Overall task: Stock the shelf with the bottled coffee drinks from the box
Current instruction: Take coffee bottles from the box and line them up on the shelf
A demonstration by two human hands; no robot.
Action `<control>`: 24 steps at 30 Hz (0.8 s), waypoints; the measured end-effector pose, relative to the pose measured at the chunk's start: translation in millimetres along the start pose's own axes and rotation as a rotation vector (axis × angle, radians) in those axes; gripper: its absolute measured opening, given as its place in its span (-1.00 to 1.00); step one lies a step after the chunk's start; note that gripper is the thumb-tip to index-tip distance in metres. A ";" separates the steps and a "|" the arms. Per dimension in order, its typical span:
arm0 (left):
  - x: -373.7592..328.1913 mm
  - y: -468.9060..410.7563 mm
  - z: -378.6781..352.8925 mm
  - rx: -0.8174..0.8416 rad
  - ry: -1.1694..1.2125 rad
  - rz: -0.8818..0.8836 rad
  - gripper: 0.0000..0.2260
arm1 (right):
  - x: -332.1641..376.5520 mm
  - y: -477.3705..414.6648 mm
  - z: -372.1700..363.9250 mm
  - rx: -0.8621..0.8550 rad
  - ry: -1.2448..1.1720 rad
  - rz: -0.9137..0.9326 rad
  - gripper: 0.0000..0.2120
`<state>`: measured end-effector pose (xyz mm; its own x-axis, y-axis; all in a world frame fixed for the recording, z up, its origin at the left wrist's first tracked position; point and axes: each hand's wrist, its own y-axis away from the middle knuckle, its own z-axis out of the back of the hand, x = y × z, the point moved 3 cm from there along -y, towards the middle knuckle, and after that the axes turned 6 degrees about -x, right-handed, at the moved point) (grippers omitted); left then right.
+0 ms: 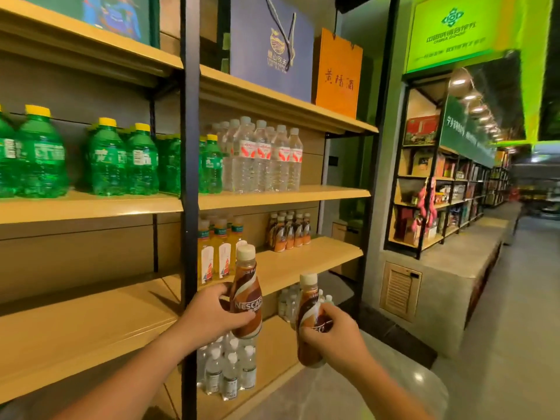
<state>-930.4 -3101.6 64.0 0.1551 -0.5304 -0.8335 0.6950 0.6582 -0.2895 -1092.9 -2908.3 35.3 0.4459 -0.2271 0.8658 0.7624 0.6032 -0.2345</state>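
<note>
Two hands at lower centre of the frame, each clamped on one bottled coffee drink. The left hand (212, 310) wraps the lower body of the left coffee bottle (246, 294) — upright, cream cap on top, brown swirl label facing the camera — held in front of the black upright post (189, 177) and level with the third shelf board (303, 265). The right hand (330, 331) grips the right coffee bottle (309, 316) at mid-body; this bottle leans slightly and sits lower in the frame, in front of the bottom shelf bay. Neither bottle touches a shelf.

On the third shelf board: yellow juice bottles (215, 253) at left, just behind the left coffee bottle, and a cluster of small brown-and-orange bottles (289, 230) toward the back right — the board's front right is bare. Above, centre of the frame: clear water bottles (263, 159) beside green soda bottles (121, 159) that run to the left edge. Lower centre: shrink-wrapped small water bottles (227, 368) on the bottom shelf. Top centre: a blue gift bag (269, 47) and an orange gift bag (338, 74). The box is not in view.
</note>
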 end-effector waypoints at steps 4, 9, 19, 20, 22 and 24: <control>-2.2 -74.0 -39.6 -0.025 0.002 -0.039 -0.62 | -20.4 -78.1 20.1 0.020 0.017 0.018 -0.71; 3.4 -162.8 -87.6 -0.082 -0.011 -0.002 -0.58 | -44.7 -181.8 41.0 0.051 0.002 0.052 -0.74; 30.2 -307.0 -193.3 -0.254 0.012 0.152 -0.60 | -120.5 -400.4 67.7 0.200 -0.056 0.161 -0.78; 33.8 -318.6 -203.2 -0.269 0.027 0.180 -0.58 | -126.7 -421.4 66.9 0.228 -0.051 0.173 -0.78; 38.8 -340.1 -220.5 -0.290 0.041 0.229 -0.57 | -136.4 -457.9 64.6 0.278 -0.038 0.191 -0.76; 42.2 -361.4 -233.9 -0.321 0.057 0.262 -0.56 | -144.8 -492.0 58.3 0.327 -0.057 0.194 -0.73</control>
<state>-1339.3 -3236.9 23.4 0.2523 -0.2984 -0.9205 0.3814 0.9049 -0.1888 -1559.9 -3127.5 51.1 0.5340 -0.0473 0.8442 0.4719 0.8451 -0.2511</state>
